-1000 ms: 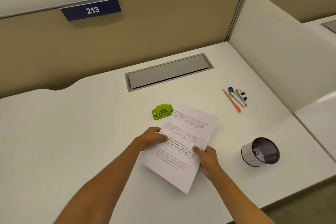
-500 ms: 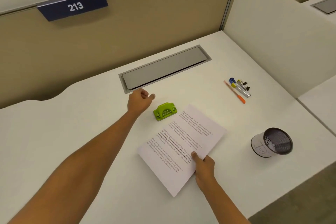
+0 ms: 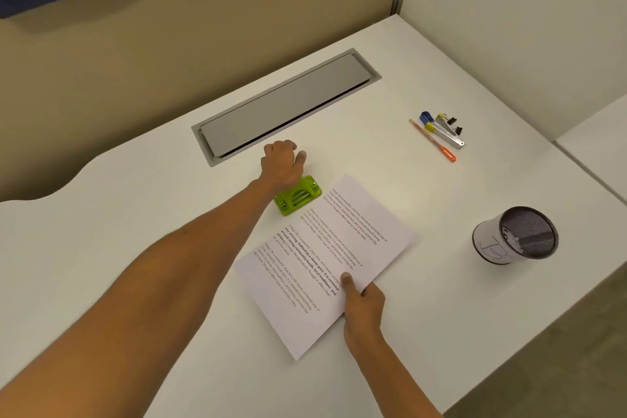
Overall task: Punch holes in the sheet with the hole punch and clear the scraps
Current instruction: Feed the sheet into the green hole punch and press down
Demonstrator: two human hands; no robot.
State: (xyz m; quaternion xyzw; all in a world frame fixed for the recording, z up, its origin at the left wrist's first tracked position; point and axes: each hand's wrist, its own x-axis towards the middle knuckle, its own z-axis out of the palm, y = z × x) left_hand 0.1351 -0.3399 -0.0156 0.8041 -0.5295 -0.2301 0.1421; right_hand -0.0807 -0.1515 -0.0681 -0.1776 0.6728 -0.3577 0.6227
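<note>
A printed white sheet (image 3: 325, 248) lies at an angle on the white desk (image 3: 135, 248). My right hand (image 3: 361, 302) pinches its near right edge, thumb on top of the print. Just beyond the sheet's far left corner sits a small green hole punch (image 3: 300, 197). My left hand (image 3: 281, 164) hovers over the punch's far left end with fingers loosely curled downward and the thumb sticking out to the right, clear of the punch. The fingertips are hidden behind the back of the hand.
A mesh cup (image 3: 517, 236) wrapped in white paper stands at the right near the desk edge. An orange pen (image 3: 432, 141), markers and binder clips (image 3: 442, 129) lie at the back right. A grey cable flap (image 3: 285, 105) is set into the desk behind the punch. Partition walls close the back and right.
My left hand left the sheet, reached past the punch, and has now come right to its far end. My right hand keeps its hold on the sheet.
</note>
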